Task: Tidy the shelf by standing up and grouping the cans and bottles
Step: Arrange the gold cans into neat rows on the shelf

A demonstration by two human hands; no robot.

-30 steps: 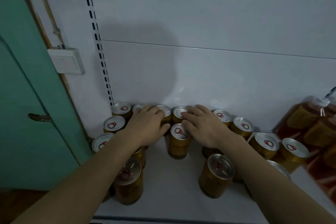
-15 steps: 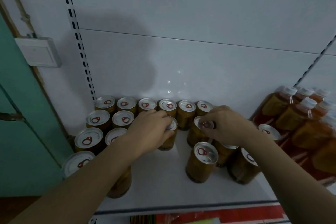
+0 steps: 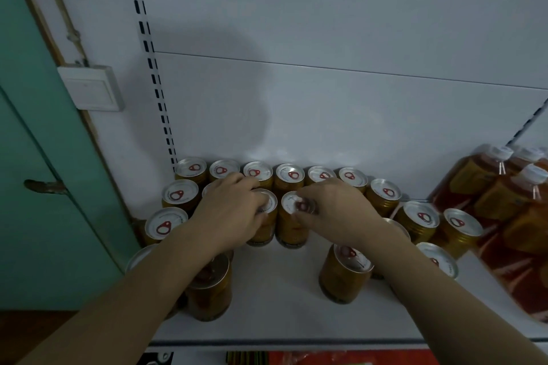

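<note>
Both cans now side by side at 12 o'clock, my left hand (image 3: pixel 234 210) gripping left can (image 3: pixel 262 224), my right hand (image 3: pixel 335 210) pinching right can (image 3: pixel 292 227) at rim, labels unreadable

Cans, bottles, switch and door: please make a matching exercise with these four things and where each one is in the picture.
Things:
1. cans
2. bottles
3. switch
4. door

Places:
A. far left, green
B. on the wall, left of the slotted strip
C. right end of the shelf
D. in rows along the back panel

Pairs: 1-D, 2-C, 3-B, 4-A
</note>
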